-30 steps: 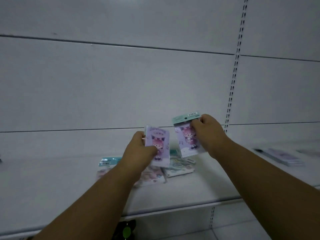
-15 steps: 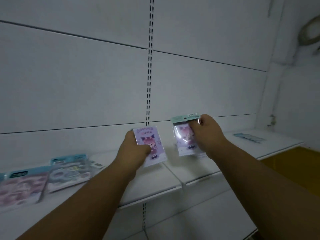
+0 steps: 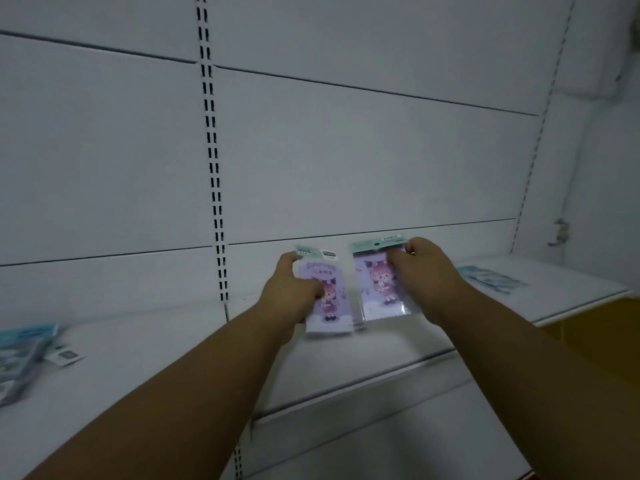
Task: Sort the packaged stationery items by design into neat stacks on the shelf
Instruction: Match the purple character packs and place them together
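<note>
Over the shelf [image 3: 398, 344], each hand holds a purple packet [image 3: 329, 299] upright, header up.

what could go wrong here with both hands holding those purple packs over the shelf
1. The left hand grips its purple pack by one side only, so the glossy sleeve might slip or land crooked.
2. The right hand pinches the second purple pack near its top; the bottom could swing and nudge the first.
3. Both sit near the shelf front edge; a careless drop might slide off.
</note>
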Available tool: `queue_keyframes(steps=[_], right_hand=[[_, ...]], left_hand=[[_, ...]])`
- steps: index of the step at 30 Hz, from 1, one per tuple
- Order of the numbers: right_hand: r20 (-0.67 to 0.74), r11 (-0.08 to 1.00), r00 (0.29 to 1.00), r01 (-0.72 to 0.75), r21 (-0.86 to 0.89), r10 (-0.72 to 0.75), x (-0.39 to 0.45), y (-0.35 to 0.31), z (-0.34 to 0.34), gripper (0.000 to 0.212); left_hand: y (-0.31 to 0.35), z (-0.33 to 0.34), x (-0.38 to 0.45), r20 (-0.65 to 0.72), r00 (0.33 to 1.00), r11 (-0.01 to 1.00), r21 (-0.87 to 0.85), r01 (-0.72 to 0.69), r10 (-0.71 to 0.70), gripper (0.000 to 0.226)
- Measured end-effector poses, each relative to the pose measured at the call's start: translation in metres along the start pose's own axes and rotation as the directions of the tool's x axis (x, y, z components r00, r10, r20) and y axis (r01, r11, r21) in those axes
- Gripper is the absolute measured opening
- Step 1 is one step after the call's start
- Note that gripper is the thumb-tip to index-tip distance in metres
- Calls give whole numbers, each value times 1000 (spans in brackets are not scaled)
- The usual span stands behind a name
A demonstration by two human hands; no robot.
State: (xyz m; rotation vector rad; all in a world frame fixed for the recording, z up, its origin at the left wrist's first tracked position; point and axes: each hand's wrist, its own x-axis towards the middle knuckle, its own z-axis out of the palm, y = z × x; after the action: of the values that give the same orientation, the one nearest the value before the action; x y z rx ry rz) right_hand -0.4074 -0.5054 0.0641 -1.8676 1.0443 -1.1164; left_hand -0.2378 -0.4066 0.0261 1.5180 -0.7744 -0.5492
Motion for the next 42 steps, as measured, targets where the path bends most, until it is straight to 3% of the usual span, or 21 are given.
queue_keyframes(steps=[6,9,14,18,20,23,25,29,34,38,42], right_hand=[[61,998,997,-53,20,52,34,14,13,21],[105,997,993,-65,50,60,50,19,18,22],[238,989,971,-63,137,29,70,27,32,12],[324,993,946,-35,109,-2,82,26,49,12],[353,997,935,-21,79,-8,83,23,56,11],[380,998,925,7,60,-29,86,20,69,15],[422,996,906,-14,88,-25,88,19,77,15],[453,993,891,-55,106,1,90,23,86,15],[459,1000,889,11,-17,-2,93,30,90,20],[364,954,928,178,-243,-80,91,37,97,28],[351,884,933,228,-407,-79,85,46,102,31]], left_hand=[[-15,10,44,-43,999,996,85,35,-31,53],[-23,10,58,-84,996,967,253,10,11,46],[-30,9,62,-152,985,715,697,52,77,50],[-25,8,53,-197,956,516,855,58,219,52],[-22,6,50,-186,931,508,861,1,314,43],[-11,1,51,-141,903,650,739,-176,405,31],[-5,-4,54,-94,910,673,704,-225,403,30],[-6,-14,69,-100,909,626,755,-196,404,6],[-9,-19,91,-161,877,532,838,-121,453,18],[-13,-16,109,-85,914,470,874,-123,398,17],[-22,-12,122,-50,950,446,890,-98,308,22]])
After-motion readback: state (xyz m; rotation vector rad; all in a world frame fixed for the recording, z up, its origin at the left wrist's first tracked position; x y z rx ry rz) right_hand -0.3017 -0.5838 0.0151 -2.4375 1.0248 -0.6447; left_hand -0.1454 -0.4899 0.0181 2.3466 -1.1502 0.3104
